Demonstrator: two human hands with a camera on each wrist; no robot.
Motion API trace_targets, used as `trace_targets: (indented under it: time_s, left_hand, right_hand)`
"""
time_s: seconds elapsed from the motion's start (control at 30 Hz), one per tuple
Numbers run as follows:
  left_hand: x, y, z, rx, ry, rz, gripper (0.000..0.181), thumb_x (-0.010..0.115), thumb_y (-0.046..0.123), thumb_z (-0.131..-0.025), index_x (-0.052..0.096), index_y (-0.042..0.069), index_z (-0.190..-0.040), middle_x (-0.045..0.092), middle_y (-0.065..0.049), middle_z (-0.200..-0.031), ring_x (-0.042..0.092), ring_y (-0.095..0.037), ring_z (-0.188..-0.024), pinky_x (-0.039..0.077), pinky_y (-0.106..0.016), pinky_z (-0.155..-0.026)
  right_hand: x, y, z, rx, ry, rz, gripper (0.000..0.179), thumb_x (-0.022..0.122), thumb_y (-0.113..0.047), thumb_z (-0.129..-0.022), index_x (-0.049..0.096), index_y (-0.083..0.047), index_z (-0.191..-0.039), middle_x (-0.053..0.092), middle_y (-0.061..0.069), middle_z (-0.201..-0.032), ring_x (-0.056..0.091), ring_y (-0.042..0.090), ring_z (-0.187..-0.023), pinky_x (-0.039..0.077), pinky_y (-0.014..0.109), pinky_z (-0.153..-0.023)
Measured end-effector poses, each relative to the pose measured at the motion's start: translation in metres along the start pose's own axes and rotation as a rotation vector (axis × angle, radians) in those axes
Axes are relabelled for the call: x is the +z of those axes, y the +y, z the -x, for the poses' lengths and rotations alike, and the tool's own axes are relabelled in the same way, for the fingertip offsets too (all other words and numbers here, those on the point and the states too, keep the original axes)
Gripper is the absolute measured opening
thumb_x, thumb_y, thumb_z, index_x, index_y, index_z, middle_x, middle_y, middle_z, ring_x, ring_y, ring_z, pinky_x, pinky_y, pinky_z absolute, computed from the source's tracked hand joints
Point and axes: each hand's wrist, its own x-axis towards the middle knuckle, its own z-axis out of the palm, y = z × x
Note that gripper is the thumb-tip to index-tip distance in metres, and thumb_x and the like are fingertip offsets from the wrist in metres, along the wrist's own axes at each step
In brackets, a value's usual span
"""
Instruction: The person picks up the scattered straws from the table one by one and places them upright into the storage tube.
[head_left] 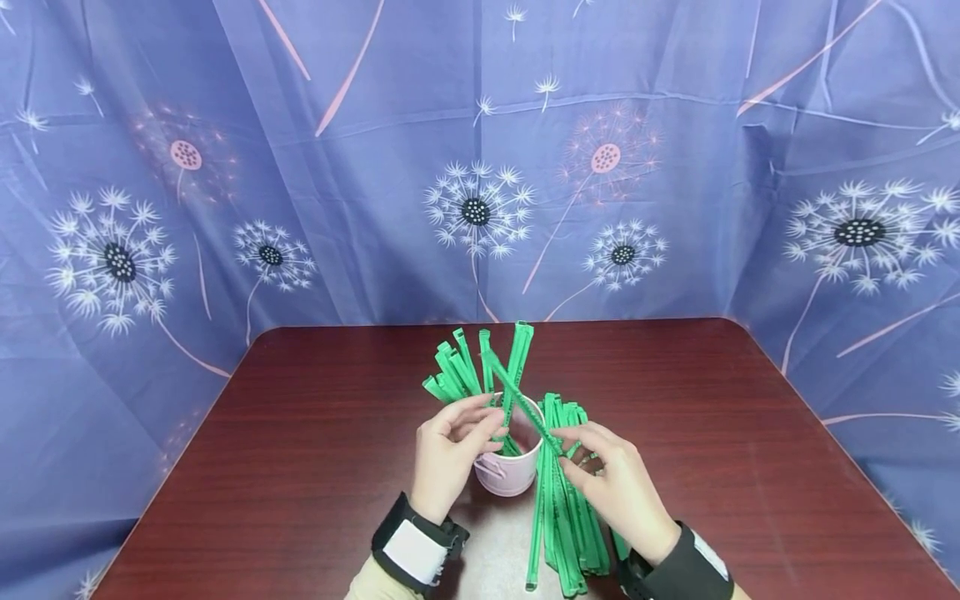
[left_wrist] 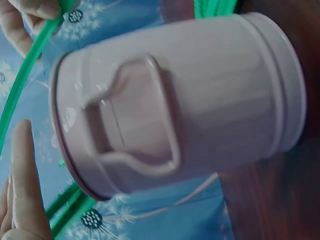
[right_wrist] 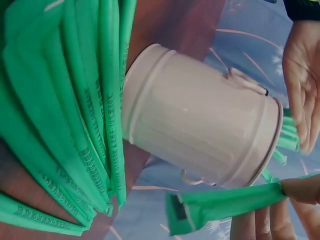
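Note:
My right hand (head_left: 617, 483) pinches one long, thin green stick packet (head_left: 519, 395) near its lower end. That packet slants up and left across the mouth of a pale pink pail (head_left: 507, 478). Several more green packets (head_left: 452, 367) stand in the pail and lean outward. Beside the pail's left rim is my left hand (head_left: 448, 454), fingers loosely extended with nothing gripped. In the left wrist view its finger (left_wrist: 24, 175) is straight near the rim. A wire handle (left_wrist: 167, 125) shows on the pail's side.
A heap of printed green packets (head_left: 566, 508) lies on the table just right of the pail, under and beside my right hand. The dark red-brown table (head_left: 322, 467) ends at a blue dandelion-patterned curtain (head_left: 375, 167) behind and at both sides.

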Motion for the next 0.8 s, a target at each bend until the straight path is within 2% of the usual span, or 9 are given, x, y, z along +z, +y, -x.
trace_targets:
  time_s: [0.13,0.3,0.5,0.63,0.7,0.8]
  left_hand:
    - [0.006,0.002,0.001,0.022,-0.013,0.076,0.045,0.076,0.011,-0.084,0.065,-0.015,-0.119,0.072,-0.030,-0.105,0.075,-0.018,-0.081,0.064,-0.038,-0.068]
    - [0.009,0.003,0.001,0.044,-0.027,0.167,0.035,0.073,0.007,-0.086,0.065,-0.020,-0.108,0.069,-0.036,-0.100,0.073,-0.013,-0.081,0.064,-0.043,-0.069]
    - [0.011,0.005,0.001,0.074,-0.037,0.215,0.033,0.072,0.007,-0.087,0.063,-0.020,-0.102,0.069,-0.034,-0.092,0.073,-0.014,-0.079,0.061,-0.053,-0.070]
    - [0.012,0.007,0.000,0.104,0.006,0.221,0.032,0.071,0.008,-0.089,0.061,-0.021,-0.100,0.070,-0.027,-0.090,0.073,-0.015,-0.078,0.062,-0.050,-0.068]
    - [0.012,0.008,-0.001,0.128,0.050,0.217,0.031,0.069,0.007,-0.090,0.059,-0.021,-0.101,0.071,-0.020,-0.089,0.073,-0.016,-0.075,0.063,-0.048,-0.066]
    - [0.008,0.011,-0.003,0.173,0.132,0.220,0.030,0.067,0.006,-0.091,0.057,-0.021,-0.100,0.071,-0.007,-0.089,0.072,-0.015,-0.073,0.063,-0.044,-0.065]
  right_hand:
    - [0.002,-0.001,0.001,-0.072,-0.007,-0.009,0.039,0.075,0.009,-0.077,0.078,-0.015,-0.108,0.064,-0.016,-0.093,0.056,-0.001,-0.075,0.056,0.027,-0.060]
    - [0.002,-0.001,0.002,-0.094,-0.017,-0.004,0.040,0.075,0.009,-0.076,0.079,-0.014,-0.108,0.068,-0.013,-0.097,0.057,-0.001,-0.075,0.056,0.026,-0.060]
    - [0.002,-0.001,0.001,-0.097,-0.016,-0.014,0.037,0.075,0.008,-0.077,0.079,-0.013,-0.108,0.069,-0.012,-0.096,0.058,-0.001,-0.075,0.056,0.026,-0.059]
    - [0.002,0.001,0.002,-0.090,-0.021,-0.014,0.034,0.075,0.006,-0.078,0.079,-0.012,-0.106,0.069,-0.013,-0.096,0.058,-0.001,-0.075,0.056,0.027,-0.059]
    - [0.002,0.003,0.002,-0.081,-0.023,0.005,0.032,0.075,0.005,-0.078,0.079,-0.012,-0.105,0.068,-0.014,-0.095,0.057,-0.001,-0.075,0.056,0.028,-0.060]
    - [0.001,0.007,0.002,-0.018,-0.040,0.042,0.029,0.076,0.002,-0.079,0.079,-0.012,-0.105,0.068,-0.013,-0.097,0.056,0.000,-0.076,0.057,0.031,-0.064]
